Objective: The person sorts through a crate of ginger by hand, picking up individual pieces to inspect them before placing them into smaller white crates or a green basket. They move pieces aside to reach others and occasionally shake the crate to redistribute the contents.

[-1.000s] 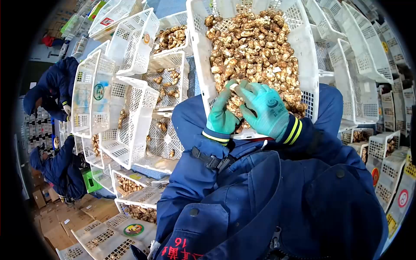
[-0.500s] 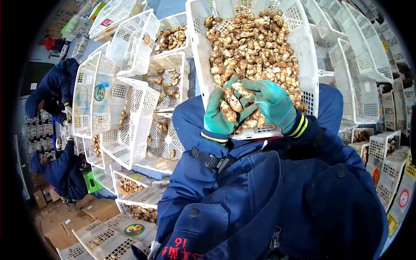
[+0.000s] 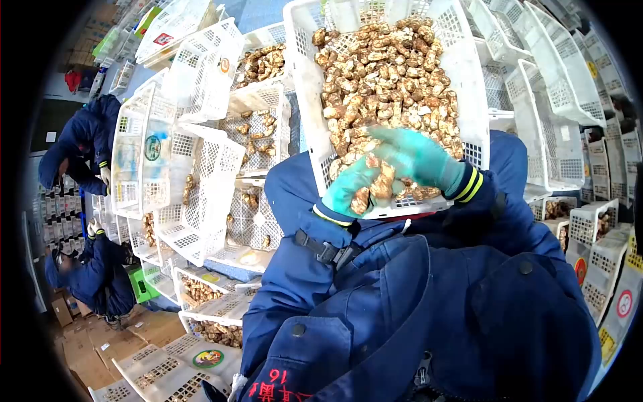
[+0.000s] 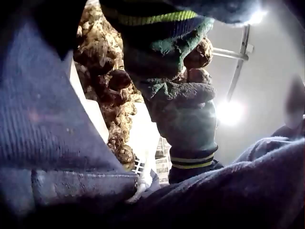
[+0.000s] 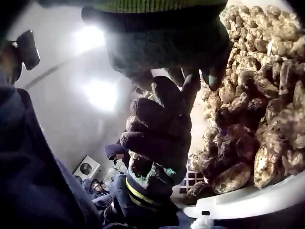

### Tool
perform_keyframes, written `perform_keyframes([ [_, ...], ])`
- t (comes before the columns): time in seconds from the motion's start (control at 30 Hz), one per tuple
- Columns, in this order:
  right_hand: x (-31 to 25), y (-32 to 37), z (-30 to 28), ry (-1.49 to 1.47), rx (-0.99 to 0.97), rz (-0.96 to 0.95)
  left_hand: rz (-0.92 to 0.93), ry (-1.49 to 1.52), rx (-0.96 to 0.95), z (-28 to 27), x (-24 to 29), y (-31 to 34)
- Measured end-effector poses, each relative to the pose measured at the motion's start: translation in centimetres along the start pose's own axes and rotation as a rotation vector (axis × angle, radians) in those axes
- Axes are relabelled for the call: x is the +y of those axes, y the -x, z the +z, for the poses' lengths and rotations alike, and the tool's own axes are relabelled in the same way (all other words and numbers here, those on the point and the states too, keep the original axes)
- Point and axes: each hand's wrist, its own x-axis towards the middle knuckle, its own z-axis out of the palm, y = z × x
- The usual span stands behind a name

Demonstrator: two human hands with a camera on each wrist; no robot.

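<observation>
My left hand (image 3: 351,187), in a green glove, holds stubby brown-and-white mushrooms (image 3: 383,179) near the front rim of a white plastic crate (image 3: 473,80). Its fingers (image 5: 147,145) curl round them in the right wrist view. Just right of it, my right hand (image 3: 422,161), also gloved in green, is blurred, its extended fingers over the heap and no mushroom visible in them. A thick layer of loose mushrooms (image 3: 388,74) lies in the crate, which sits at my lap. The left wrist view shows mushroom ends (image 4: 198,55) poking out between the two gloves.
To the left stand more white crates, one holding a few mushrooms (image 3: 258,134) and another a small pile (image 3: 261,65). Tilted and stacked crates (image 3: 546,127) line the right side. Two people in dark blue, one (image 3: 87,144) above the other (image 3: 97,275), work at far left.
The hands were close together over the heap; then mushrooms showed in both. Now the left has drawn slightly toward me with mushrooms, and the right has moved a little rightward, blurred, its mushroom gone from sight.
</observation>
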Motion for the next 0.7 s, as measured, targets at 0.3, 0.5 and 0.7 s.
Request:
perform_keyframes([
  [0.3,1.2,1.1,1.2,0.16,0.077,-0.2,0.205,-0.652,0.013,0.2,-0.6,1.1],
  [0.5,0.8,0.8,1.9,-0.209,0.229,0.106,-0.427,0.704,0.262,1.8,1.9,-0.3],
  [0.7,2.4,1.0,0.6,0.364,-0.028,-0.246,-0.269,0.144,0.146,2.4,0.9,0.3],
])
